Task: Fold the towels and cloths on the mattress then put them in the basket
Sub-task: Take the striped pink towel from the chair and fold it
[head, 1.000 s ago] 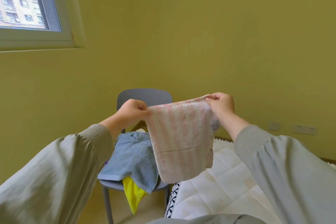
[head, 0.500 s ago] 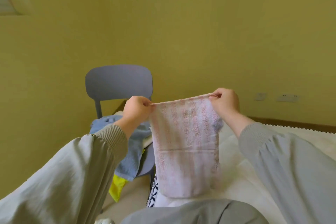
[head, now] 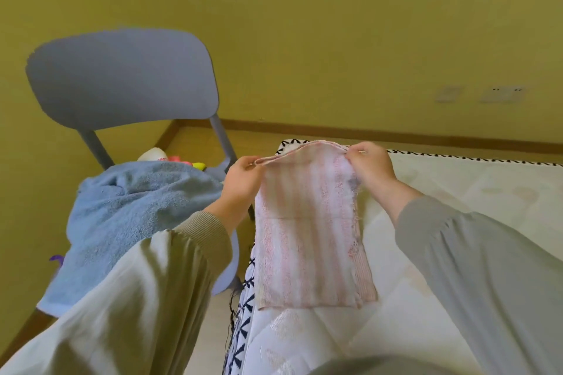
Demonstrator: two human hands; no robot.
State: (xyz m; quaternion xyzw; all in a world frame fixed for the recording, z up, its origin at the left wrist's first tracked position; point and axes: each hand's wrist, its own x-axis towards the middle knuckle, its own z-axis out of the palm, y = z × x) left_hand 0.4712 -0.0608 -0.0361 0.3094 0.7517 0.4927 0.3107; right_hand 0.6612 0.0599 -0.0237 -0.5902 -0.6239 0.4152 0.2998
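A blue towel (head: 122, 216) lies heaped on the grey chair (head: 122, 79) at your left. Your left hand (head: 242, 179) and right hand (head: 371, 169) each pinch a top corner of the pink striped towel (head: 307, 231), fingers curled round its edge. It hangs doubled over the white mattress (head: 457, 198), beside the near edge.

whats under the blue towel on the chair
The blue towel drapes over the seat of the grey chair. White, pink and yellow bits poke out at its far edge, a purple bit at its left; the rest is covered.
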